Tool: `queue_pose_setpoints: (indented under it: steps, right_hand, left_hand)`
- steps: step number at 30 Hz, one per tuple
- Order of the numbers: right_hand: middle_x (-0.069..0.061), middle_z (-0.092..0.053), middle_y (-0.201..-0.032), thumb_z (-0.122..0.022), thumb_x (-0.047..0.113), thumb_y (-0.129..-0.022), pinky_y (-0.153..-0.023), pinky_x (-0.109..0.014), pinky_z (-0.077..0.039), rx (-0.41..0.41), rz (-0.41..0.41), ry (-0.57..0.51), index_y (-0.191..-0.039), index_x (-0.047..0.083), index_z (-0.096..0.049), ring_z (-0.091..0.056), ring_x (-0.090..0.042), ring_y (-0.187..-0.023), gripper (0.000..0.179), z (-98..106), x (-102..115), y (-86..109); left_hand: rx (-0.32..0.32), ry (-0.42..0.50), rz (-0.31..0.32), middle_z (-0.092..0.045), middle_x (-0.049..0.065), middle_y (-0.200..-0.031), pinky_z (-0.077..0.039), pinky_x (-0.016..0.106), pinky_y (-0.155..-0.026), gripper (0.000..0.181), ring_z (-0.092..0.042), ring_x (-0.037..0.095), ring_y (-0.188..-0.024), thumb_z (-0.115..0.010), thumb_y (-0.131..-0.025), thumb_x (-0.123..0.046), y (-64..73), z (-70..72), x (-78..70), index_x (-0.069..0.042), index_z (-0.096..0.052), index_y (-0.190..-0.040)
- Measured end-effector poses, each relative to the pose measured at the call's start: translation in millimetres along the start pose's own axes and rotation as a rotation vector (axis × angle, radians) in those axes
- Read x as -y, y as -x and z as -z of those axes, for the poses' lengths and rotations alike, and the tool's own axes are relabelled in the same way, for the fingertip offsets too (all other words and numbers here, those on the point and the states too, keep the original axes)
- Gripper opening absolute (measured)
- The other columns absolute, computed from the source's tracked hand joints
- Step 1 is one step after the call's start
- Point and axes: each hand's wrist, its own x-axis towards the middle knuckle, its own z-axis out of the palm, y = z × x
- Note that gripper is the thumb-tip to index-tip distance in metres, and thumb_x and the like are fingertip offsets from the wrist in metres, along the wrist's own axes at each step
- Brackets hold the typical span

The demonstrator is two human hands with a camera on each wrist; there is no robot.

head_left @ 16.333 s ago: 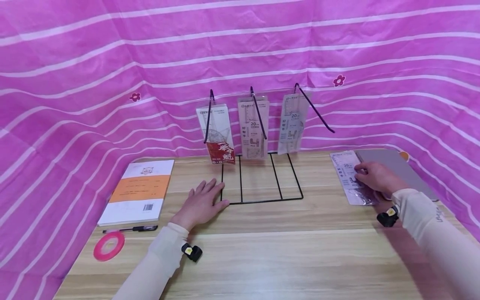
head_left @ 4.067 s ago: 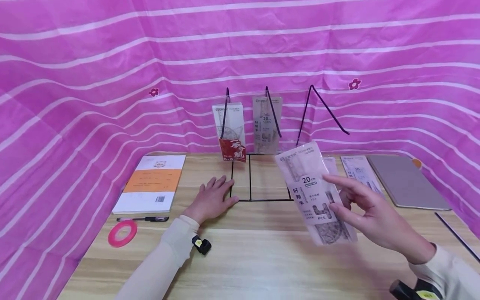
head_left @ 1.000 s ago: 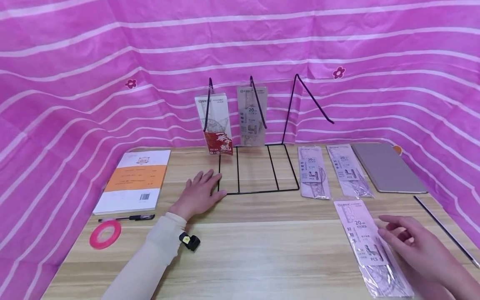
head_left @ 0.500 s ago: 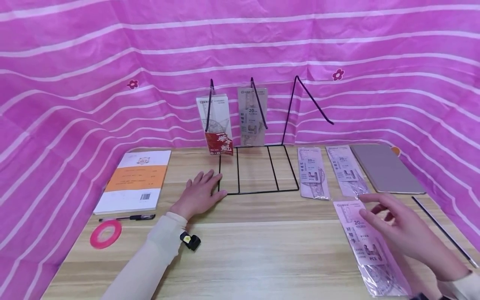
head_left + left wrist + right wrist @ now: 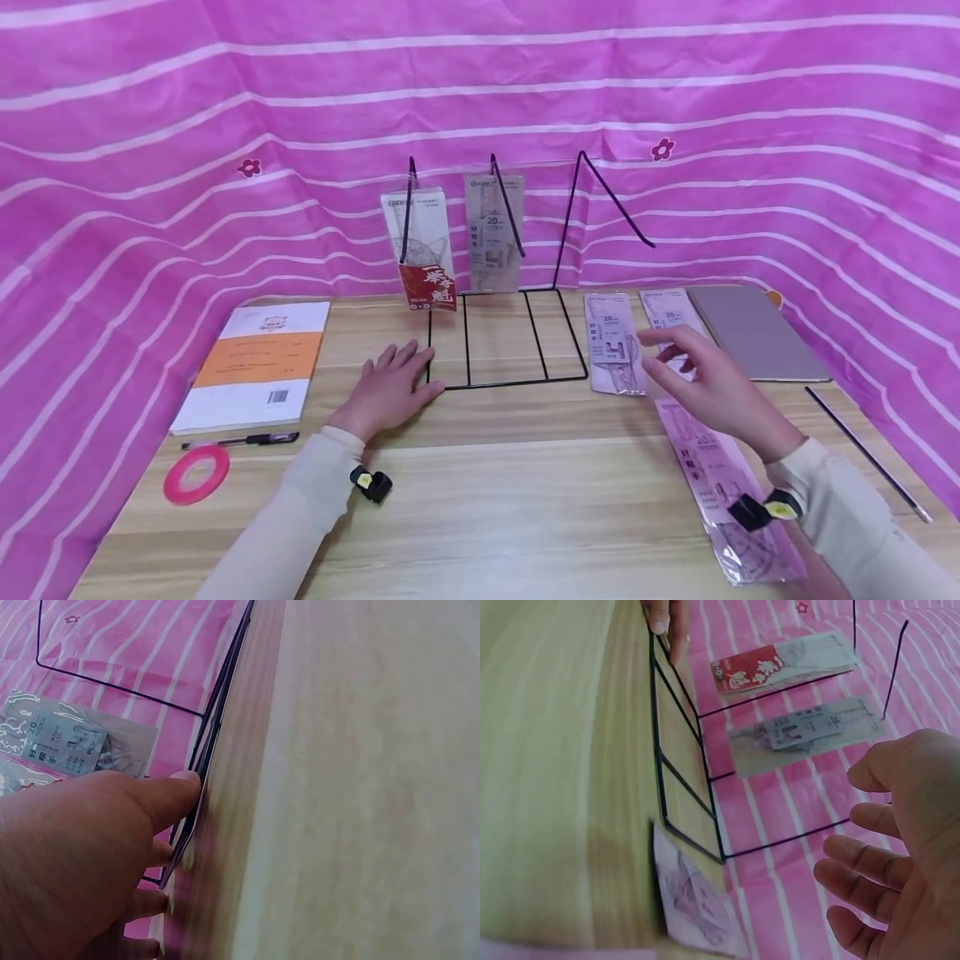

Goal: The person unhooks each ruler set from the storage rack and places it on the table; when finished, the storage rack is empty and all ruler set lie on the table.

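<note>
My left hand (image 5: 390,387) rests on the table with its fingers spread. Its thumb touches the base of a black wire display rack (image 5: 536,333). A white-and-red ruler-set packet (image 5: 429,287) hangs on the left hook, and a greyish ruler-set packet (image 5: 492,242) on the middle one. The right hook (image 5: 618,204) carries nothing. My right hand (image 5: 708,383), loosely bent and holding nothing, hovers over three pink ruler-set packets on the table. One packet (image 5: 613,342) lies beside the rack; another (image 5: 663,308) is partly covered by the hand; the third (image 5: 697,467) lies nearer, under the wrist.
On the left are a white-and-orange book (image 5: 255,358), a black pen (image 5: 255,439) and a pink tape roll (image 5: 197,473). A grey notebook (image 5: 757,333) and a dark pencil (image 5: 862,450) lie at the right. Pink striped cloth (image 5: 450,83) hangs behind the table.
Pink packets from the middle and right hooks now lie on the table. My right hand has put down the last one at front right and moved left and forward. The left hand stays put.
</note>
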Motion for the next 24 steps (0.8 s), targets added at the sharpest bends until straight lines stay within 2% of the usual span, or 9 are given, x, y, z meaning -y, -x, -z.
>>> queue_pose_setpoints:
  steps: [6, 12, 18, 21, 24]
  right_hand:
    - [-0.013, -0.065, -0.14, -0.066, 0.011, -0.104, -0.084, -0.017, -0.049, 0.025, 0.0, -0.107, -0.148, 0.011, -0.057, -0.06, 0.004, -0.106, 0.046, -16.6, -1.0, -35.5]
    - [-0.011, -0.064, -0.137, -0.063, 0.014, -0.106, -0.086, -0.018, -0.05, 0.004, -0.046, -0.215, -0.145, 0.01, -0.059, -0.062, -0.003, -0.109, 0.04, -38.4, 0.9, -60.8]
    - [-0.01, -0.064, -0.137, -0.064, 0.016, -0.106, -0.088, -0.021, -0.05, -0.008, -0.062, -0.25, -0.147, 0.012, -0.059, -0.064, -0.016, -0.114, 0.041, -48.6, 5.3, -83.8]
    - [-0.011, -0.061, -0.137, -0.066, 0.017, -0.105, -0.091, -0.028, -0.052, -0.009, -0.041, -0.249, -0.147, 0.014, -0.059, -0.064, -0.026, -0.119, 0.043, -53.0, 7.2, -99.0]
    - [-0.011, -0.057, -0.144, -0.068, 0.019, -0.103, -0.095, -0.041, -0.055, -0.007, -0.015, -0.229, -0.147, 0.016, -0.06, -0.063, -0.031, -0.122, 0.045, -57.6, 8.6, -113.2]
  left_hand:
    - [-0.005, 0.001, 0.004, -0.022, 0.014, -0.176, -0.012, 0.079, -0.123, 0.072, -0.014, 0.049, -0.161, -0.05, -0.106, -0.06, 0.1, 0.5, 1.0, -0.022, -0.035, -0.166]
    - [0.011, 0.003, 0.014, -0.024, 0.014, -0.175, -0.013, 0.078, -0.123, 0.073, -0.016, 0.049, -0.161, -0.053, -0.104, -0.06, 3.7, -4.1, 0.3, -0.022, -0.038, -0.165]
    - [0.003, 0.001, 0.01, -0.025, 0.013, -0.175, -0.013, 0.078, -0.123, 0.073, -0.016, 0.048, -0.161, -0.052, -0.104, -0.061, 1.5, -6.3, 0.6, -0.022, -0.038, -0.165]
    - [-0.008, -0.007, 0.015, -0.025, 0.013, -0.175, -0.013, 0.078, -0.123, 0.073, -0.017, 0.048, -0.161, -0.052, -0.104, -0.061, 0.5, -5.4, 1.3, -0.022, -0.038, -0.165]
    - [-0.018, -0.003, 0.014, -0.026, 0.014, -0.175, -0.014, 0.079, -0.123, 0.072, -0.018, 0.048, -0.161, -0.053, -0.104, -0.061, 0.8, -4.4, 1.1, -0.022, -0.039, -0.164]
